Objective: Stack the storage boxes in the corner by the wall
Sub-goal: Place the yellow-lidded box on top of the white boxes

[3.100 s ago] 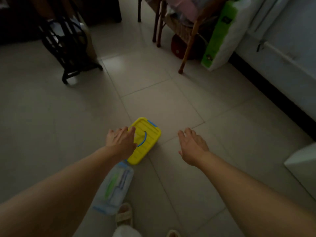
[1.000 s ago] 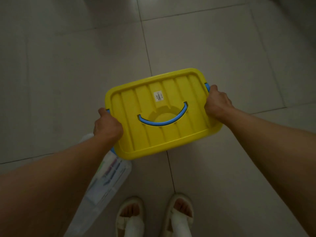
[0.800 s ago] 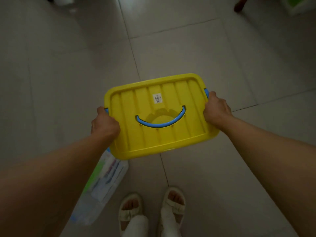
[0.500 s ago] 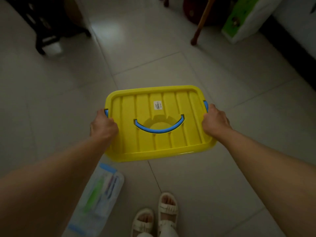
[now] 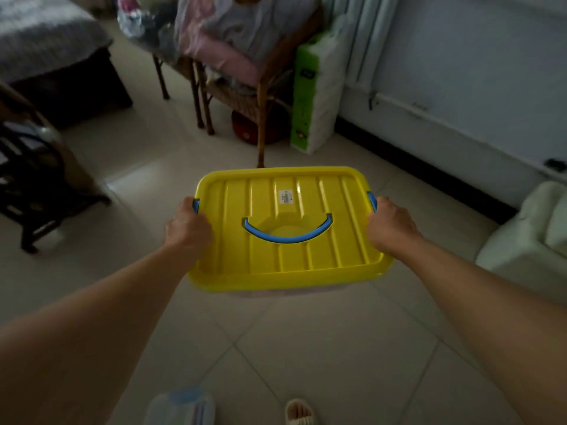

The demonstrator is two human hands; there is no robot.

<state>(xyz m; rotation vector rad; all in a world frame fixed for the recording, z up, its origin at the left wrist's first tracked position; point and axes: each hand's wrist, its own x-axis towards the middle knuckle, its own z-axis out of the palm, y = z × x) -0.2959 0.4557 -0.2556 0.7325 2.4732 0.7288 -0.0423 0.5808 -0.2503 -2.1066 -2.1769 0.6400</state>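
Observation:
A storage box with a yellow lid [image 5: 331, 240] and a blue carry handle hangs in the air in front of me, above the tiled floor. My left hand [image 5: 187, 228] grips its left end at a blue side clip. My right hand [image 5: 391, 230] grips the right end the same way. A second, clear storage box with a pale blue clip [image 5: 181, 407] lies on the floor at the bottom edge, near my sandalled foot [image 5: 299, 412].
A wicker chair [image 5: 242, 84] piled with cloth stands ahead, with a green and white pack [image 5: 316, 93] leaning against the wall beside it. A white object [image 5: 534, 231] sits at the right by the wall's dark skirting. A black rack [image 5: 33, 179] stands at the left.
Both hands reached the yellow-lidded box on the floor, took hold of its ends and lifted it. The view has tilted up from the floor toward the chair and wall.

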